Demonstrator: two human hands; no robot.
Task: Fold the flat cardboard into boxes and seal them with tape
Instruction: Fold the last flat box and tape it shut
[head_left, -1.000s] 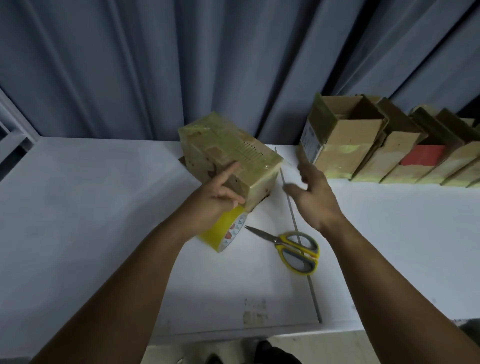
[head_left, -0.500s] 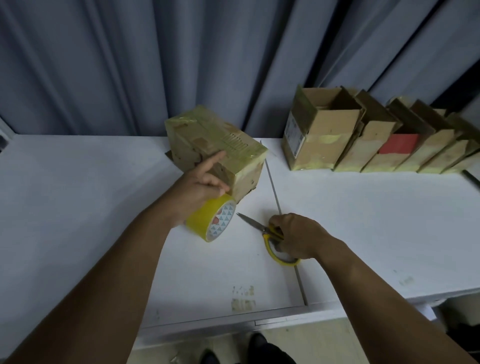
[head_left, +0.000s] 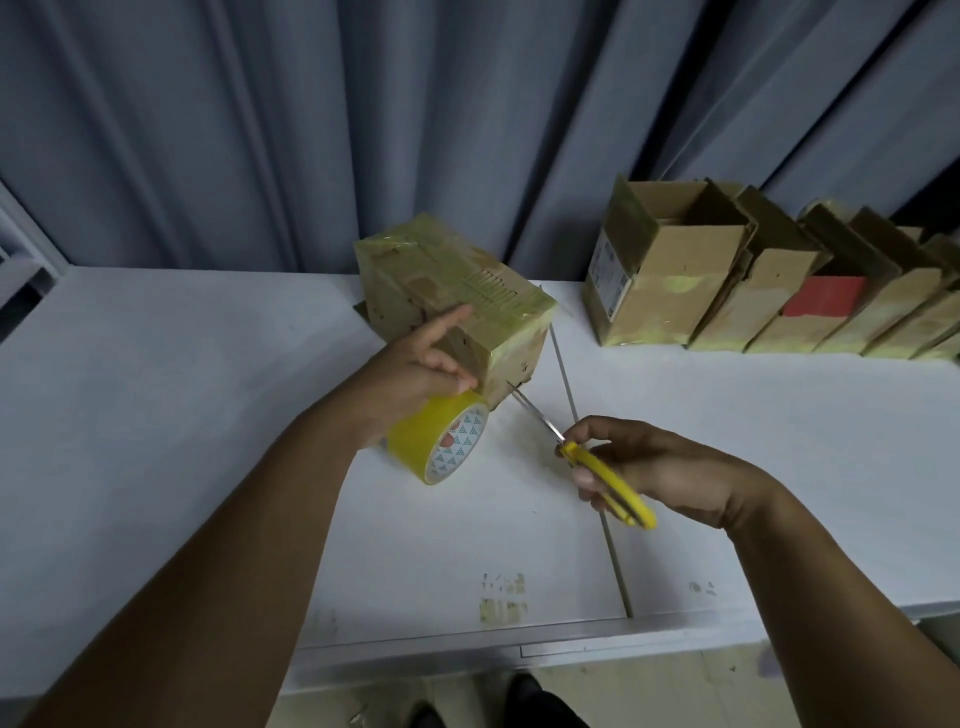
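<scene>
A closed cardboard box (head_left: 447, 280) wrapped in yellowish tape stands on the white table (head_left: 182, 415) near the curtain. My left hand (head_left: 415, 369) grips a yellow tape roll (head_left: 441, 441) just below the box's near corner, with the forefinger stretched out against the box side. My right hand (head_left: 649, 467) holds yellow-handled scissors (head_left: 602, 475). Their blades point up and left, and the tip reaches the box's lower near corner beside the roll.
A row of several open-topped cardboard boxes (head_left: 670, 291) stands at the back right, one with a red face (head_left: 826, 304). A thin seam (head_left: 587, 452) runs down the table. Grey curtain hangs behind. The table's front edge is close to me.
My right hand dropped from beside the box to the scissors, picked them up off the table, and brought the blades to the box corner. My left hand kept the tape roll at the box.
</scene>
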